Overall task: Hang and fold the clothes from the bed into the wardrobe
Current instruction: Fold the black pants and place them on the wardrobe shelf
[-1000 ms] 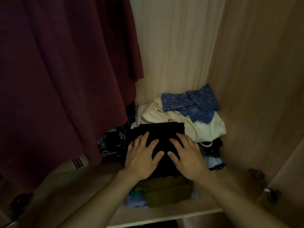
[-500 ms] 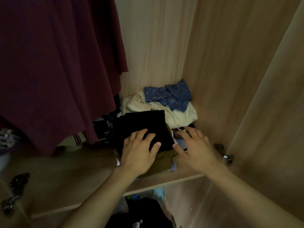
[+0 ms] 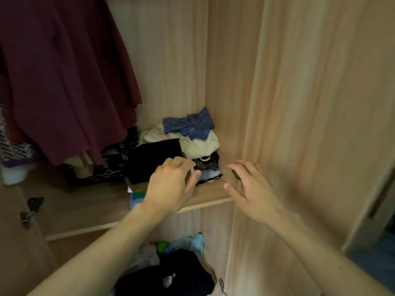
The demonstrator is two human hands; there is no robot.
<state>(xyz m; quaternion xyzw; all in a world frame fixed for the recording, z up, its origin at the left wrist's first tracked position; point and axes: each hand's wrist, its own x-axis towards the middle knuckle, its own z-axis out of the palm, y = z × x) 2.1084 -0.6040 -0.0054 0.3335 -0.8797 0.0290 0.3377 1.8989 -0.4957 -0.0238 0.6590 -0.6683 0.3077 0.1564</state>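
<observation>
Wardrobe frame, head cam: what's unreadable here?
- Folded black garment: near edge hidden by left hand.
- Maroon hanging dress: hanger cut off by top edge.
- Dark clothes on lower shelf: dim, left forearm covers part.
- Right hand: fingers motion-blurred.

Both hands now sit back from the folded black garment [image 3: 156, 159] they pressed flat a second ago, the left hand [image 3: 171, 184] hovering at its front edge with loosely curled fingers, the right hand [image 3: 252, 189] spread open off the shelf [image 3: 211, 193] edge.
</observation>
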